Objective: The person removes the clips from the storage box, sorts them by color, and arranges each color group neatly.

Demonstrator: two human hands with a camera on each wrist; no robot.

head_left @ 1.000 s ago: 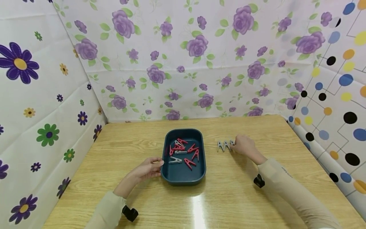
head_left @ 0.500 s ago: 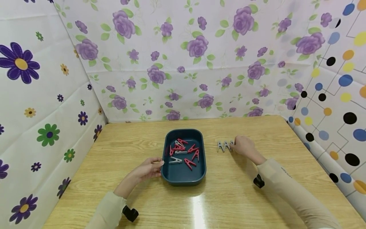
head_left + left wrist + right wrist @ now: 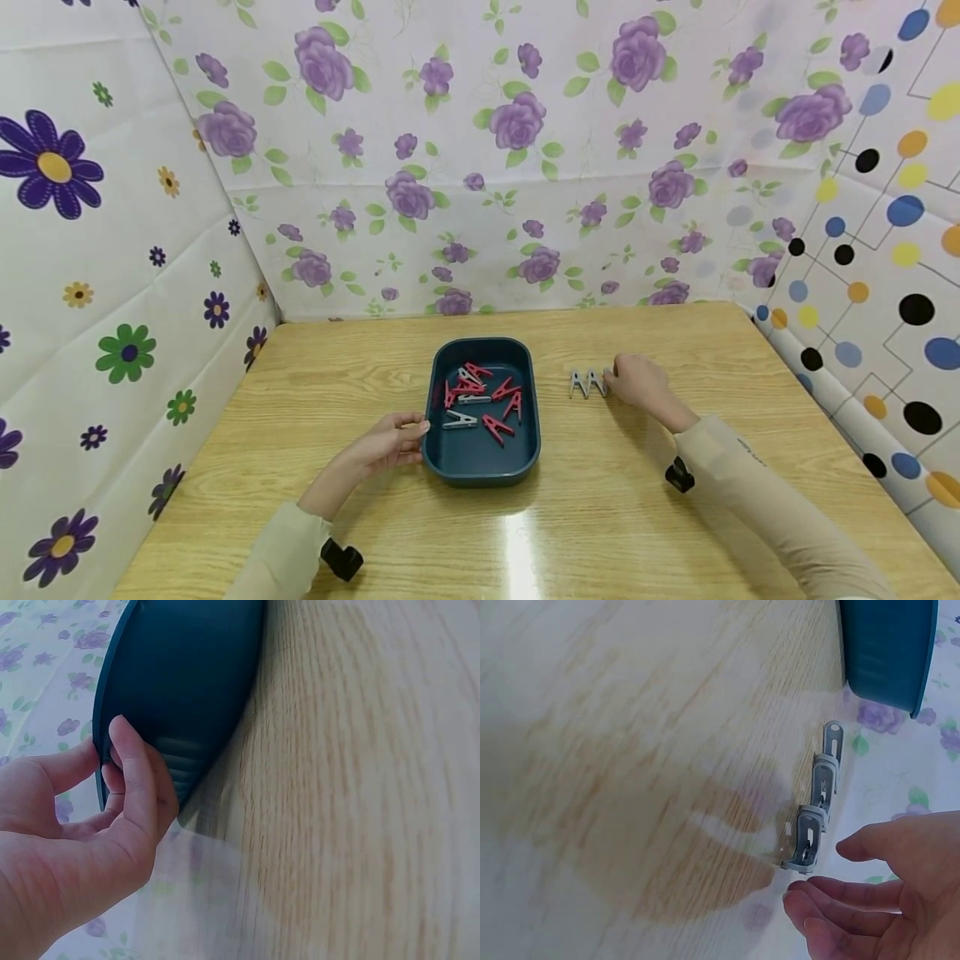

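My left hand (image 3: 390,442) holds the near-left side of a dark teal plastic bin (image 3: 480,481). In the left wrist view, the thumb meets its rim and the bent fingers lie against the outer wall. Inside the bin are several red clothespins (image 3: 496,429) and a few grey clothespins (image 3: 460,420). To the right, 3 grey clothespins (image 3: 577,383) stand in a row on the wooden table. My right hand (image 3: 640,381) is at the right end of that row. In the right wrist view its thumb and fingers are apart, close to the end clothespin (image 3: 807,840).
The wooden table (image 3: 337,358) stretches around the bin. A white cloth (image 3: 465,167) with purple roses hangs behind it, with patterned cloths on both sides. Each wrist carries a small black camera (image 3: 680,474).
The right hand shifts very slightly left at the end of the grey row. The left hand and the bin stay as they were.
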